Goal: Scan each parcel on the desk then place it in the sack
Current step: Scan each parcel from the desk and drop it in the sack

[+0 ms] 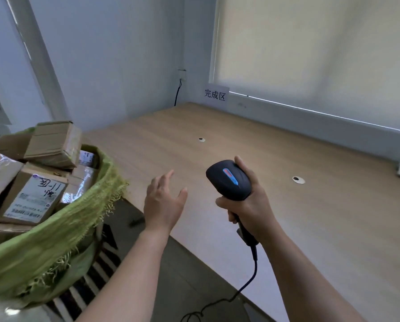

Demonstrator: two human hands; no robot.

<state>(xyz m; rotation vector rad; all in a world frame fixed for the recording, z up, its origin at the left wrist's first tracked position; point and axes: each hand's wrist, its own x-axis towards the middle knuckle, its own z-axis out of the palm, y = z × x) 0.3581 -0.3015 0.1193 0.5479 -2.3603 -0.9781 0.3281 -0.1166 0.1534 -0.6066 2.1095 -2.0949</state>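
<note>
1. Wooden surface (pixel 275 182) runs along a window blind (pixel 310 43); paper sign (pixel 215 94) stuck on the wall at the far corner.
2. Green sack (pixel 62 233) at left, beside the surface's edge, packed with cardboard parcels (pixel 34 196); top ones poke above the rim.
3. Right hand (pixel 250 210): fingers wrapped round the handle of a black barcode scanner (pixel 229 180), cable hanging down.
4. Left hand (pixel 164 203): fingers spread, relaxed, holding nothing, between sack and scanner.
</note>
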